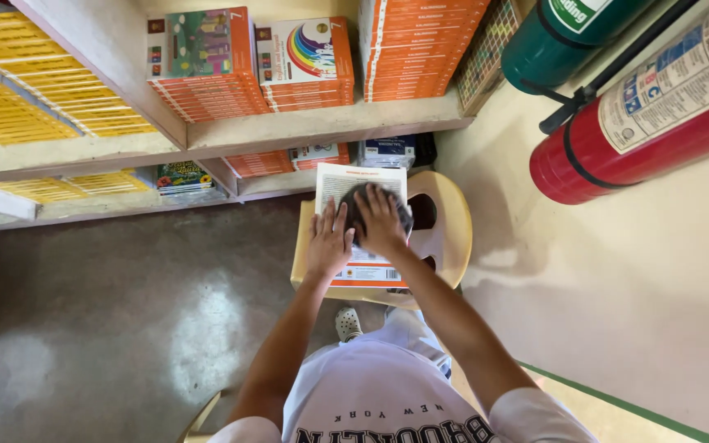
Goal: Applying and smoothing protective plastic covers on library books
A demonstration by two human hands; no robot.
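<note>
A book [360, 182] lies back cover up on a cream plastic chair [445, 213]; it is white with an orange band along its near edge. My left hand [328, 240] rests flat on the book's left side, fingers spread. My right hand [380, 220] presses a dark cloth [356, 205] onto the middle of the cover. Both of my arms reach forward from the bottom of the view.
Wooden shelves [313, 125] hold stacks of orange books [207, 66] and yellow books [34, 82]. A red fire extinguisher [642, 123] and a green one [560, 37] hang on the cream wall at right. A grey concrete floor [125, 312] lies to the left.
</note>
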